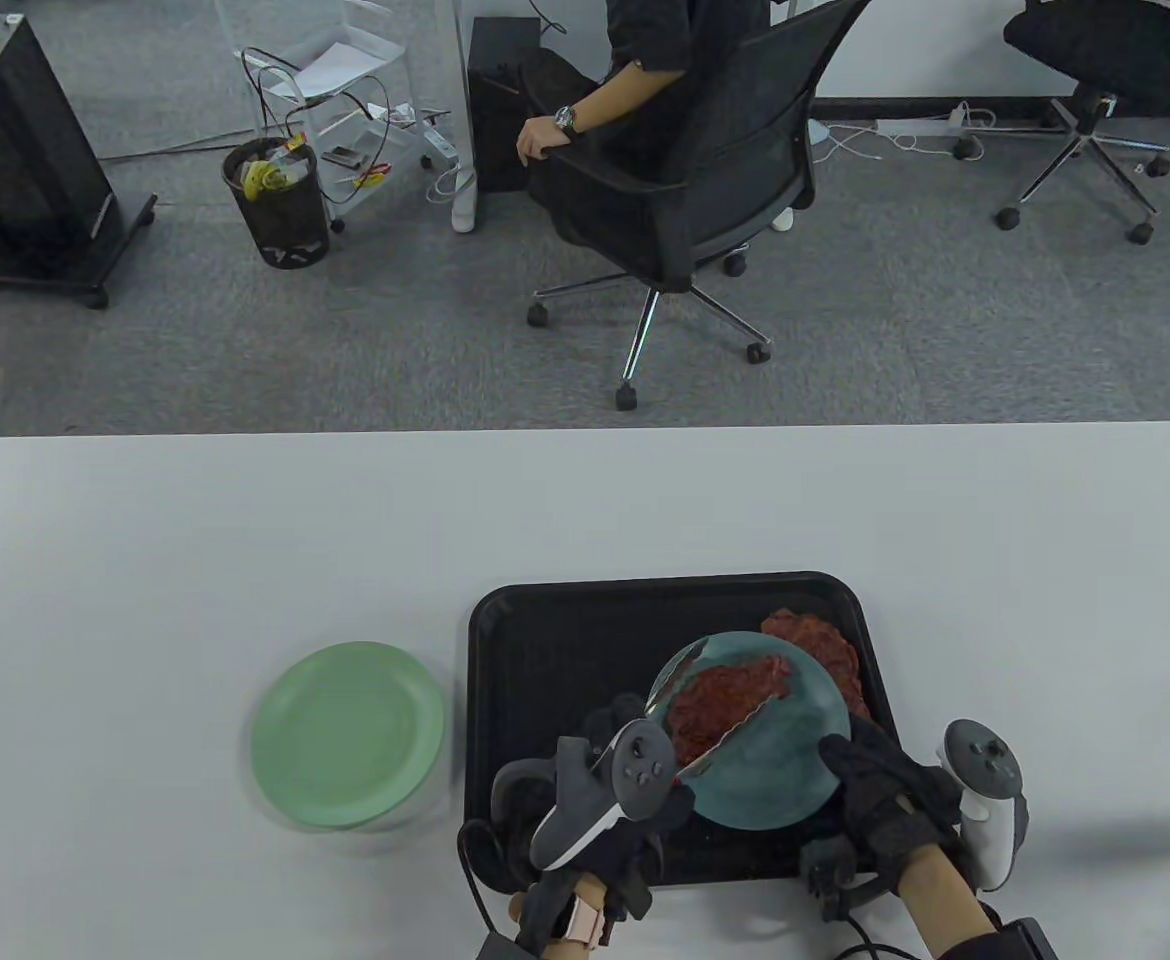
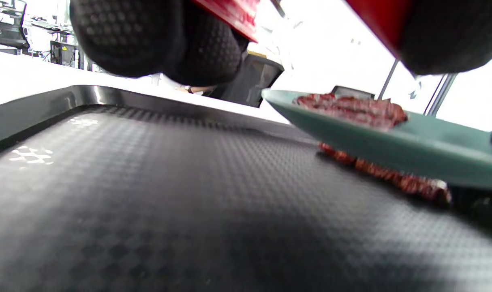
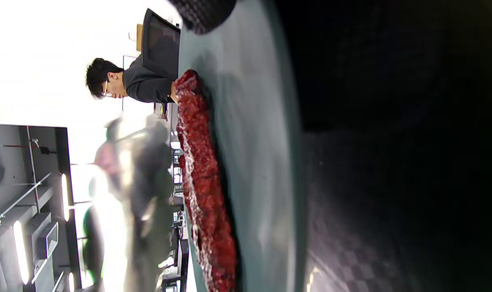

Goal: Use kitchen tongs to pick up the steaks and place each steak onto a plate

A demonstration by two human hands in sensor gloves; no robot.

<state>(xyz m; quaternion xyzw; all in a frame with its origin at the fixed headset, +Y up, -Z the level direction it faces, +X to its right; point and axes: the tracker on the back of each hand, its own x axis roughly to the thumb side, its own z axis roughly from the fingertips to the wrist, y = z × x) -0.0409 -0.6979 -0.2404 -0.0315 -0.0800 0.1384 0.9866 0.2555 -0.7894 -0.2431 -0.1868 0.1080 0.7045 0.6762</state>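
Note:
A teal plate point(image 1: 795, 770) hangs tilted above the black tray point(image 1: 545, 640), and my right hand point(image 1: 880, 790) grips its near right rim. A red steak point(image 1: 730, 700) lies on the plate, also clear in the left wrist view point(image 2: 351, 109) and the right wrist view point(image 3: 199, 182). My left hand point(image 1: 625, 790) holds the metal tongs point(image 1: 720, 745), whose two arms straddle the steak on the plate. A second steak point(image 1: 825, 645) lies on the tray, partly hidden under the plate point(image 2: 392, 176).
A stack of light green plates point(image 1: 345, 735) sits on the white table point(image 1: 245, 540) left of the tray. Behind the table a person sits in an office chair point(image 1: 685, 200); a waste bin point(image 1: 275, 200) stands on the carpet.

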